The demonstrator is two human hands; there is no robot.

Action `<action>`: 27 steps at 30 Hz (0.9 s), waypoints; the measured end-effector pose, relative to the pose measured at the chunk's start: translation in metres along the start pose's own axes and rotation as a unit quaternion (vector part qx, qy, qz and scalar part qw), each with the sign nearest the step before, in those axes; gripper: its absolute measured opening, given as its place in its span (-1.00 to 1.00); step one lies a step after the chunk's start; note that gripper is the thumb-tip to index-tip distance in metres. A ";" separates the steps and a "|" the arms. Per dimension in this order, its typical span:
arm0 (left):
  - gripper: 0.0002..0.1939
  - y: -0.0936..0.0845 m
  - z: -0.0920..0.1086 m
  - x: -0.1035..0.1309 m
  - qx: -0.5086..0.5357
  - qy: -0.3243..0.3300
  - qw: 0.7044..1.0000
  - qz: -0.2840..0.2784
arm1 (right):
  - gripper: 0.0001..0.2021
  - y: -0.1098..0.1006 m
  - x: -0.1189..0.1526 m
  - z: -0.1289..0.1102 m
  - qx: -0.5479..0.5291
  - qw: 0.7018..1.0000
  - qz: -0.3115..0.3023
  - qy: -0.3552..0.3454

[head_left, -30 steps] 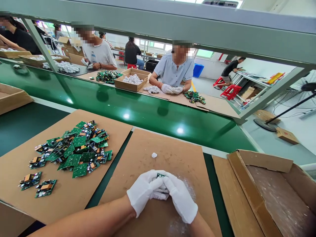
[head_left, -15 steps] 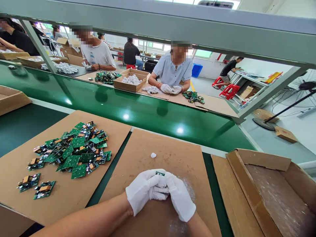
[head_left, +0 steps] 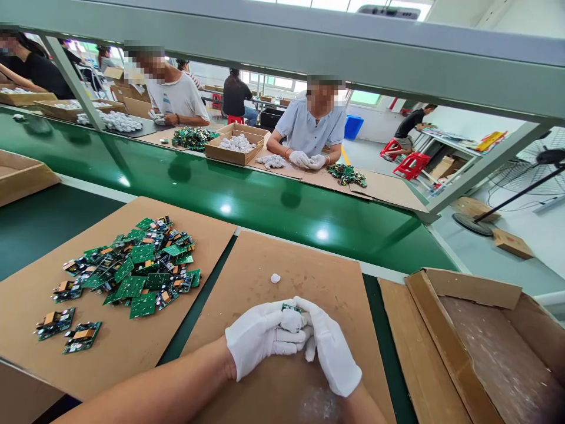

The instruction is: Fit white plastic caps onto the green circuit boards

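Both of my hands wear white gloves and meet over the brown cardboard sheet (head_left: 247, 277). My left hand (head_left: 260, 337) is closed around a small green circuit board (head_left: 291, 308), whose upper edge shows between the fingers. White material covers its lower part. My right hand (head_left: 331, 341) curls against the other side of the board, its fingertips touching it. Beyond my hands lies a small white lump (head_left: 275, 278). To the left, a heap of green circuit boards (head_left: 143, 253) rests on another cardboard sheet (head_left: 39, 280), with two boards lying apart at its near side.
At the right stands an open cardboard box (head_left: 498, 335) lined with clear plastic. A green conveyor belt (head_left: 265, 218) runs across behind the cardboard, under a grey metal frame (head_left: 282, 53). Several people sit beyond it, near boxes of white pieces (head_left: 236, 143).
My right hand has opened out slightly and shifted right, its fingers less tightly over the board. More of the white material on the board shows now.
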State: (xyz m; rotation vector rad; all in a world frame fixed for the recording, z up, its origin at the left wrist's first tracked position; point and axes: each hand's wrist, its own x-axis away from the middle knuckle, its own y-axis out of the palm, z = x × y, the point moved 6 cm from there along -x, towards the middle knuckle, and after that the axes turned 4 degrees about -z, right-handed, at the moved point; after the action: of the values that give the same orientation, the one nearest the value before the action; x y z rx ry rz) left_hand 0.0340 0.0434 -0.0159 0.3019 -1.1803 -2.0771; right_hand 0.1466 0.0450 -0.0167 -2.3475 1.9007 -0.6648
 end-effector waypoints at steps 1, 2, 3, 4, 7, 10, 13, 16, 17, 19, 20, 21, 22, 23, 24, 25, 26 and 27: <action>-0.73 0.000 0.000 0.000 -0.004 0.001 1.000 0.004 | -0.73 0.000 0.000 0.000 0.006 1.000 0.001 -0.001; -0.73 0.000 -0.001 0.000 -0.006 0.001 1.000 0.006 | -0.74 0.001 0.000 -0.001 0.013 1.000 0.002 -0.001; -0.72 0.000 -0.001 -0.001 -0.006 0.003 1.000 0.007 | -0.74 0.003 0.000 -0.001 0.019 1.000 0.002 -0.002; -0.72 0.000 -0.002 -0.001 -0.006 0.005 1.000 0.006 | -0.75 0.004 0.000 -0.002 0.026 1.000 0.002 -0.002; -0.71 -0.001 -0.005 -0.002 -0.018 0.003 1.000 0.021 | -0.75 0.010 -0.003 -0.004 0.045 0.999 -0.001 -0.004; -0.70 -0.002 -0.005 -0.001 -0.041 0.002 0.998 0.045 | -0.72 0.014 -0.005 -0.007 0.058 0.998 -0.005 -0.010; -0.70 0.003 -0.002 0.000 -0.052 0.007 0.998 0.043 | -0.65 0.014 -0.005 -0.006 0.058 0.998 -0.011 -0.005; -0.73 0.006 0.000 0.000 -0.049 0.012 0.998 0.032 | -0.51 0.012 -0.005 -0.001 0.050 0.999 -0.015 0.011; -0.75 0.007 0.000 -0.001 -0.047 0.014 0.998 0.026 | -0.47 0.011 -0.005 0.001 0.047 0.999 -0.014 0.014; -0.75 0.004 -0.002 -0.002 -0.049 0.017 0.998 0.026 | -0.46 0.011 -0.005 0.005 0.045 0.999 -0.009 0.018; -0.75 0.001 -0.003 -0.002 -0.054 0.018 0.998 0.030 | -0.49 0.011 -0.006 0.006 0.045 0.999 -0.007 0.020; -0.74 -0.002 -0.005 -0.003 -0.061 0.018 0.997 0.039 | -0.53 0.012 -0.007 0.008 0.046 0.999 -0.006 0.021; -0.72 -0.005 -0.006 -0.003 -0.069 0.017 0.996 0.049 | -0.56 0.013 -0.007 0.009 0.047 0.999 -0.007 0.022; -0.71 -0.008 -0.008 -0.003 -0.077 0.014 0.995 0.061 | -0.59 0.014 -0.007 0.010 0.048 0.999 -0.008 0.022; -0.70 -0.010 -0.009 -0.003 -0.082 0.011 0.994 0.070 | -0.62 0.014 -0.008 0.010 0.048 0.999 -0.009 0.021; -0.69 -0.011 -0.009 -0.003 -0.083 0.008 0.994 0.076 | -0.66 0.014 -0.007 0.010 0.048 0.999 -0.010 0.019; -0.70 -0.010 -0.009 -0.003 -0.080 0.006 0.994 0.077 | -0.69 0.014 -0.007 0.010 0.048 0.999 -0.010 0.015; -0.71 -0.009 -0.008 -0.003 -0.072 0.005 0.995 0.073 | -0.72 0.013 -0.007 0.010 0.047 0.999 -0.008 0.012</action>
State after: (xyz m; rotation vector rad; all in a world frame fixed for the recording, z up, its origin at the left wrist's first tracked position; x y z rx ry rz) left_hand 0.0362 0.0434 -0.0282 0.1522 -1.0090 -2.0174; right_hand 0.1372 0.0462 -0.0313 -2.3105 1.8197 -0.7691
